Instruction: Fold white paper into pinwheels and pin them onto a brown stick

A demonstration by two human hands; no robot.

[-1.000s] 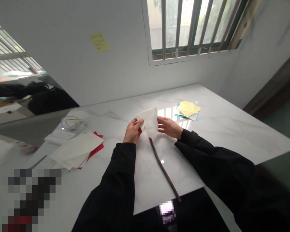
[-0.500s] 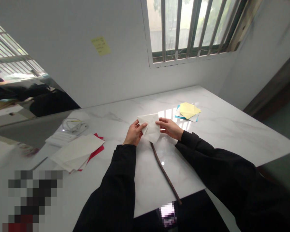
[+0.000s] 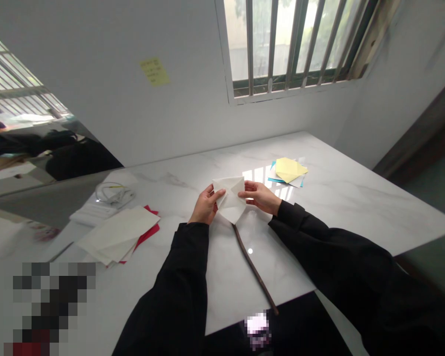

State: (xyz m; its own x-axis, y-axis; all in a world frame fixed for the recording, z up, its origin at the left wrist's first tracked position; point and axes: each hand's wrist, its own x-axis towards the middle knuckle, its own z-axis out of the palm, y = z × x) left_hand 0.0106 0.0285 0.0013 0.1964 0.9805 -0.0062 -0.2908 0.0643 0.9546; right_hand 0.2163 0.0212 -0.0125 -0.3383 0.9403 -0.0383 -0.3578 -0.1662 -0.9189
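Note:
Between my two hands is a piece of white folded paper (image 3: 231, 199), raised a little above the table with crease lines across it. My left hand (image 3: 205, 205) pinches its left edge, thumb on the near face and fingers behind. On the opposite edge, my right hand (image 3: 261, 197) grips the paper the same way. A thin brown stick (image 3: 252, 266) lies below the paper, its upper end hidden behind the paper's lower tip and its lower end reaching past the table's front edge.
White and red paper sheets (image 3: 118, 235) lie on the marbled table (image 3: 359, 198) at left, near a coiled white cable (image 3: 114, 194). Folded yellow, white and blue papers (image 3: 291, 170) rest at the back right. A yellow note (image 3: 155, 71) sticks to the wall below a barred window (image 3: 282, 44).
The paper has tilted so that more of its creased face shows, and its lower tip now covers a bit more of the stick's upper end. Both hands keep nearly the same place.

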